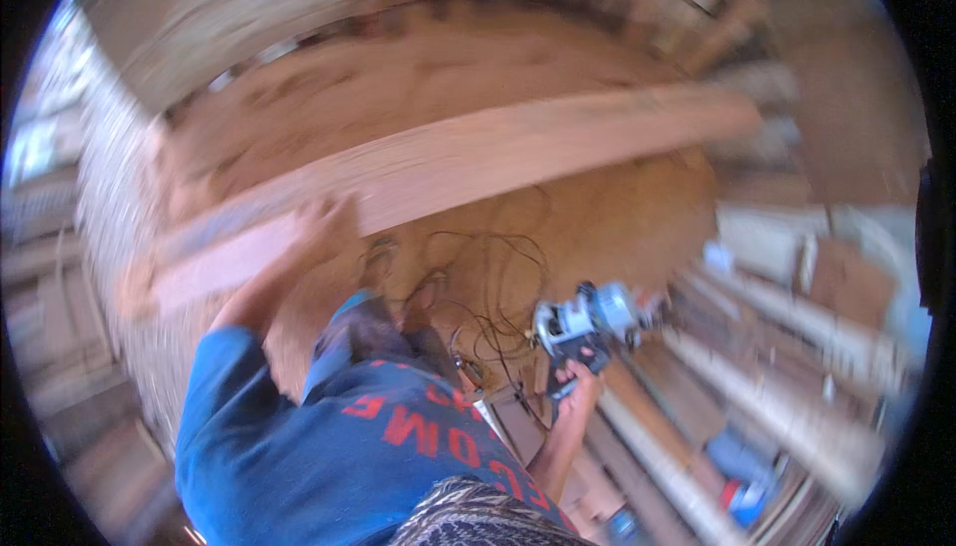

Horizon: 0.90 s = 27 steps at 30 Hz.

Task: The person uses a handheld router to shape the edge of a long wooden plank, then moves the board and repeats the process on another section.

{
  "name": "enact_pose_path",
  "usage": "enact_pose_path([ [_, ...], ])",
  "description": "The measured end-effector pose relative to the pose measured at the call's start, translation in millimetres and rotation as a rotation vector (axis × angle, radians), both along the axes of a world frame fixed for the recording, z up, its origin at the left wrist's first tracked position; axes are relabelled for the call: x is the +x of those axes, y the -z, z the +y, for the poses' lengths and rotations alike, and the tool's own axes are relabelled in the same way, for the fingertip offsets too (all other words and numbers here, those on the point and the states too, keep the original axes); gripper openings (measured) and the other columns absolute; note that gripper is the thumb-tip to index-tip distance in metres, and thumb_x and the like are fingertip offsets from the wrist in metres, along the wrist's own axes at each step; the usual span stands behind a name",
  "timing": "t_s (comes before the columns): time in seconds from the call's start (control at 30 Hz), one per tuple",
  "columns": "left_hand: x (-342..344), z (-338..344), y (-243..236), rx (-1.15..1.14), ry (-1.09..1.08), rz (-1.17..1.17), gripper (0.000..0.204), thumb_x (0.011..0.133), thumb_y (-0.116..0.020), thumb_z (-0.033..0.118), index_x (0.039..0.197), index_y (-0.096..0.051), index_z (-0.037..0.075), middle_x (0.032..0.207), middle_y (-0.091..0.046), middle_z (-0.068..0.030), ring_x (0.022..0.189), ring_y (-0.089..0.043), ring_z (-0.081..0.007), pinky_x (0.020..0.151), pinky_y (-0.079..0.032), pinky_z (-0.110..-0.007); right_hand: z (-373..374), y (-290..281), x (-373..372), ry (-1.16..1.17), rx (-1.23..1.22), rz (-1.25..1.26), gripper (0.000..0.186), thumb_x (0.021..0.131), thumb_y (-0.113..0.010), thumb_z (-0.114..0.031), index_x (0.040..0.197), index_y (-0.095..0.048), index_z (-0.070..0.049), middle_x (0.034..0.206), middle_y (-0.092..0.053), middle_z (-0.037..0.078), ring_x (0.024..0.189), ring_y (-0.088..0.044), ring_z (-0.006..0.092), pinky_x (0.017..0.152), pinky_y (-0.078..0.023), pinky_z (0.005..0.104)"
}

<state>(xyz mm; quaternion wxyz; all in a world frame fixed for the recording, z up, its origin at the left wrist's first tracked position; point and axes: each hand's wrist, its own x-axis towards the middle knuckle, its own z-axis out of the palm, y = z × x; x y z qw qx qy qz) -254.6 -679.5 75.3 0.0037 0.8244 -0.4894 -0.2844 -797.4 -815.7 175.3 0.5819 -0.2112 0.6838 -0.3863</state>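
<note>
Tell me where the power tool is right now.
In the head view, the power tool is right of centre, gripped in the right hand, just right of the tangled black cord on the sawdust floor and below the long plank.

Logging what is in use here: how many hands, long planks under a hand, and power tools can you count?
Hands: 2, left hand and right hand
Long wooden plank, under the left hand: 1
Power tool, gripped in the right hand: 1
Total: 4

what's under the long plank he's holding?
Under the long wooden plank, held by the left hand, lie a sawdust-covered floor and tangled black cables. The floor directly beneath the plank is hidden. The right hand holds a power tool.
</note>
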Motion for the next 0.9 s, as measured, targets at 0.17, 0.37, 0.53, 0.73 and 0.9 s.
enact_pose_path([
  [0.17,1.1,-112.5,-20.6,0.098,0.090,-0.069,0.120,0.072,-0.086,0.054,0.165,-0.018,0.020,0.165,-0.023,-0.0250,0.153,-0.020,-0.0455,0.122,-0.017,-0.063,0.9,6.9,9.0,0.093,-0.078,0.062,0.039,0.076,-0.065,0.010,0.112,-0.058,-0.003,0.072,-0.056,0.007,0.056,-0.053,0.0171,0.051,-0.047,0.0335],
  [0.37,-84.7,-317.8,-17.1,-0.161,0.212,0.050,0.123,0.071,-0.085,0.060,0.165,-0.016,0.020,0.166,-0.022,-0.0239,0.154,-0.018,-0.0444,0.121,-0.020,-0.063,42.4,-1.1,-4.8,0.263,-0.041,0.185,0.039,0.074,-0.062,0.008,0.112,-0.055,0.000,0.068,-0.055,0.009,0.053,-0.052,0.0200,0.049,-0.046,0.0352],
  [0.53,-137.4,-420.0,-4.3,0.026,0.203,0.077,0.125,0.071,-0.086,0.052,0.166,-0.011,0.022,0.161,-0.029,-0.0245,0.150,-0.028,-0.0437,0.116,-0.032,-0.062,69.4,10.9,-17.0,0.376,0.005,0.183,0.038,0.074,-0.060,0.009,0.111,-0.055,-0.001,0.065,-0.056,0.010,0.049,-0.052,0.0212,0.049,-0.048,0.0365],
  [0.73,-142.0,-429.6,11.3,0.011,0.234,-0.020,0.128,0.069,-0.089,0.040,0.166,-0.007,0.025,0.158,-0.032,-0.0247,0.148,-0.032,-0.0428,0.112,-0.040,-0.060,78.7,25.8,-28.9,0.439,0.046,0.175,0.035,0.075,-0.060,0.008,0.108,-0.055,-0.002,0.067,-0.057,0.011,0.050,-0.053,0.0202,0.049,-0.048,0.0351],
  [0.9,-144.3,-431.1,14.4,0.043,0.205,-0.010,0.130,0.068,-0.090,0.036,0.166,-0.007,0.026,0.158,-0.032,-0.0247,0.148,-0.031,-0.0440,0.113,-0.039,-0.061,66.1,29.6,-37.8,0.429,0.120,0.183,0.035,0.075,-0.060,0.009,0.107,-0.055,-0.002,0.069,-0.057,0.010,0.051,-0.053,0.0198,0.049,-0.049,0.0347],
])
